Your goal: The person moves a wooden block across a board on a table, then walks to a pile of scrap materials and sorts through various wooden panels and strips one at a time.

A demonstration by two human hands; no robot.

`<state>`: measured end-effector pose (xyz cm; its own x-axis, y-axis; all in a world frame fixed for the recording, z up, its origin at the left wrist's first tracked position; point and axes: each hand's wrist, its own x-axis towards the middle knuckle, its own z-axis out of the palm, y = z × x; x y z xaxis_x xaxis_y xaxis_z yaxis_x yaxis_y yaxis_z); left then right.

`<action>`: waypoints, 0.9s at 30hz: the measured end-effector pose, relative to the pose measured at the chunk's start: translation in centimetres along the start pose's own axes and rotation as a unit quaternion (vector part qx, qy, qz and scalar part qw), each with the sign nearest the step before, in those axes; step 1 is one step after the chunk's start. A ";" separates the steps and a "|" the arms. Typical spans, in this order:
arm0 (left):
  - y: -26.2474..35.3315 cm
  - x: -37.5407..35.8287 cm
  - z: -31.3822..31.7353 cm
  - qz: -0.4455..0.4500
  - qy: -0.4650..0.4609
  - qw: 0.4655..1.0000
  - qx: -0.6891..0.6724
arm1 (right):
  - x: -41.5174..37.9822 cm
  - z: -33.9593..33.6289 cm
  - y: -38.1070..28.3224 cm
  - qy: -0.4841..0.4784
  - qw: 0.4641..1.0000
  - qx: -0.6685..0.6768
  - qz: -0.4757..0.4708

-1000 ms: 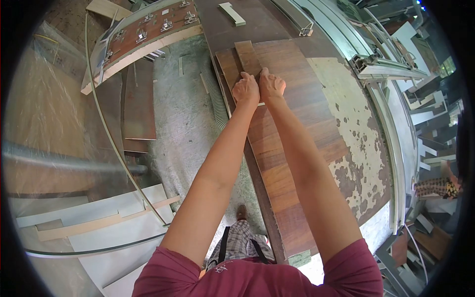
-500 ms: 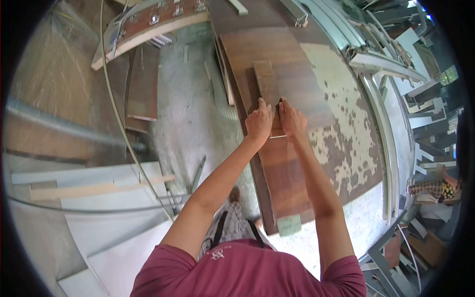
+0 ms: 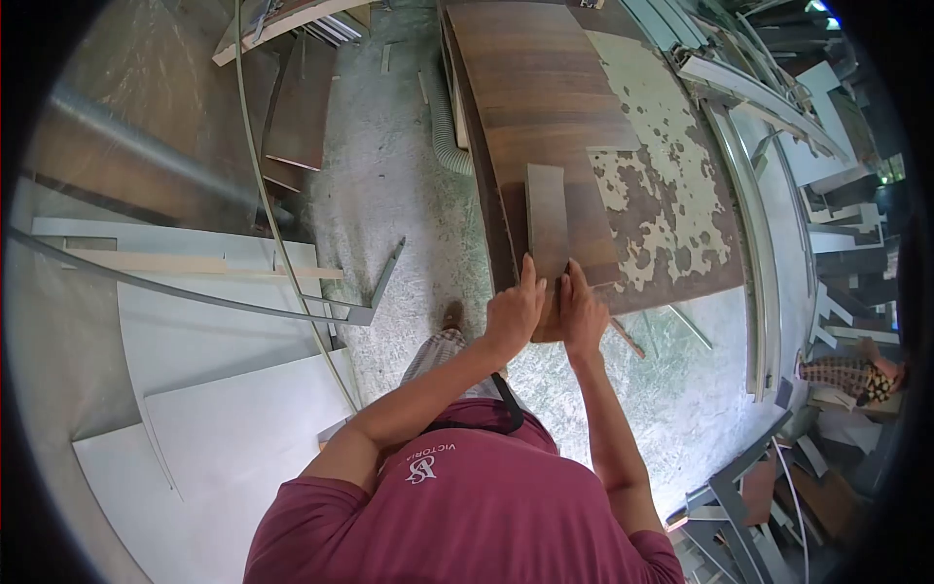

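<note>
A narrow brown wooden board [image 3: 547, 209] lies lengthwise on a larger wood-grain panel [image 3: 525, 78]. My left hand [image 3: 516, 319] holds the near end of the board from its left side, the index finger stretched along the edge. On the opposite side, my right hand [image 3: 584, 319] grips the same end, fingertips against the right edge. Both hands are close together at the panel's near end. The thumbs and the board's lowest part are partly hidden by the fingers.
The panel rests on a brown sheet with patchy pale glue-like areas [image 3: 671, 195]. Metal rails [image 3: 744, 234] run along the right. White boards [image 3: 233, 419] lie at lower left, near a hanging cable [image 3: 255, 146]. A ribbed hose [image 3: 448, 136] is beside the table. A person [image 3: 851, 375] is at far right.
Both hands and the narrow board have come along the panel toward my body, to its near end. My arms are more bent, and the view has shifted.
</note>
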<state>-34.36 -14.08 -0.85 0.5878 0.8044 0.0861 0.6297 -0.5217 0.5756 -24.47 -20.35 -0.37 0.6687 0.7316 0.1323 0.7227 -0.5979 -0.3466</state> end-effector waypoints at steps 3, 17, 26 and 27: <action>0.3 -3.7 0.4 0.003 -0.018 1.000 0.010 | -3.3 -0.7 1.0 0.025 0.999 0.003 -0.035; 1.1 -5.4 0.3 -0.072 -0.070 0.990 -0.103 | -3.9 -0.1 2.5 0.006 0.993 -0.005 -0.119; -0.7 -0.2 0.1 -0.071 -0.069 0.993 -0.070 | 1.0 0.0 -0.2 -0.058 0.995 0.032 -0.077; -0.9 0.4 0.1 -0.069 -0.068 0.993 -0.071 | 1.6 -0.2 -0.5 -0.056 0.995 0.032 -0.077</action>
<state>-34.64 -13.32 -1.46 0.5694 0.8151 -0.1069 0.6376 -0.3558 0.6833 -23.76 -18.91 0.19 0.5246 0.8471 0.0851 0.8001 -0.4563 -0.3893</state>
